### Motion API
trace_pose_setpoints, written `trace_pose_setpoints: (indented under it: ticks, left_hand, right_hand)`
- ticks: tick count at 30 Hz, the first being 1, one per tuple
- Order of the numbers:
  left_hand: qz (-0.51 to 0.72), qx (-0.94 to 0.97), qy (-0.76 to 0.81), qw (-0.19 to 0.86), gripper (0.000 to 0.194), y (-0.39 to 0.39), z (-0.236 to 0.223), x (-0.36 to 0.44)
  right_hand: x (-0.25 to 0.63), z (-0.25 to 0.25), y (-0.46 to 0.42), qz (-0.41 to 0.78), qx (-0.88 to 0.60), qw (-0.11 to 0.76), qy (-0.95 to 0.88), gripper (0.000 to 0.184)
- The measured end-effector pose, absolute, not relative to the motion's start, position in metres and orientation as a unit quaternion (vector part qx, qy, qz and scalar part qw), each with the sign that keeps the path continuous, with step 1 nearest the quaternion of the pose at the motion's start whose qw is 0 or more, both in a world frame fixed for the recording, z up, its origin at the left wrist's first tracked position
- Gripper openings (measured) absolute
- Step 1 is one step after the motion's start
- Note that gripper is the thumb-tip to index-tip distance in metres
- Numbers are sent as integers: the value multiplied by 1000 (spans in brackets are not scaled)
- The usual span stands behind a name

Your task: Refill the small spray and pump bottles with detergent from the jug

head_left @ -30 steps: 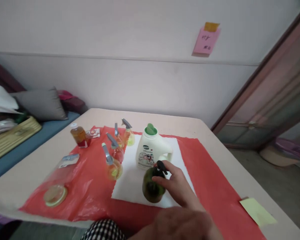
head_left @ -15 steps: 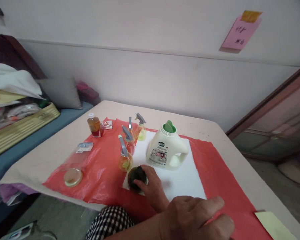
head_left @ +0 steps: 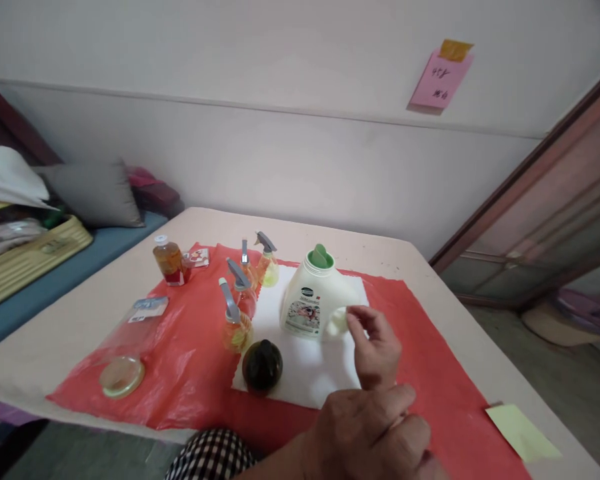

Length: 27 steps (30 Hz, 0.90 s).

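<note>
A cream detergent jug point(head_left: 304, 293) with a green spout point(head_left: 320, 256) stands upright on a white sheet. At the jug's handle, my right hand point(head_left: 377, 343) is closed, its thumb and fingertips bent around the grip. My left hand point(head_left: 373, 430) is nearer to me, in front of the right wrist, with fingers curled; whatever lies inside them is hidden. A dark round bottle point(head_left: 263, 368) with a black top sits at the sheet's near left corner, untouched. Beside it stand several small spray bottles point(head_left: 237, 330) with grey trigger heads and yellowish or pink bodies.
Red plastic sheeting point(head_left: 190, 347) covers much of the pale table point(head_left: 300, 233). To the left are an amber bottle point(head_left: 170, 263), a clear packet point(head_left: 147, 308) and a round lid point(head_left: 121, 377). A yellow note point(head_left: 523, 432) lies at the right edge.
My right hand has let go of the dark round bottle and moved right and up to the jug's handle. My left hand's fingers are more curled. The view has turned slightly right.
</note>
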<state>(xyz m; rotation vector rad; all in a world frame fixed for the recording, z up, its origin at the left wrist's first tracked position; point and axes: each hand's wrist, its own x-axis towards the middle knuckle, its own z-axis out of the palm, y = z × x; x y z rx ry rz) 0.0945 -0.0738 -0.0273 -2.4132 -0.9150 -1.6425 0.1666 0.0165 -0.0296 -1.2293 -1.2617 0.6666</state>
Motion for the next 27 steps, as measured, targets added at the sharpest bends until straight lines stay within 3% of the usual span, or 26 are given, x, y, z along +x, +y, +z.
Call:
trace_pose_setpoints:
  ticks: [5,9,14,27]
  left_hand:
    - [-544,-791,-279,33,5,-74,-25,96]
    - [-559,-783,-272,30,7,-73,-21,98]
    - [-597,-761,-252,22,15,-71,-18,101]
    - [-544,-796,-263,24,9,-67,-23,102]
  right_hand:
    - [190,-46,46,336,-568,558,-503,43]
    - [193,-57,59,421,-526,516,-528,37]
    - [195,-62,69,440,-524,504,-528,26]
    - [182,-90,89,469,-563,509,-453,44]
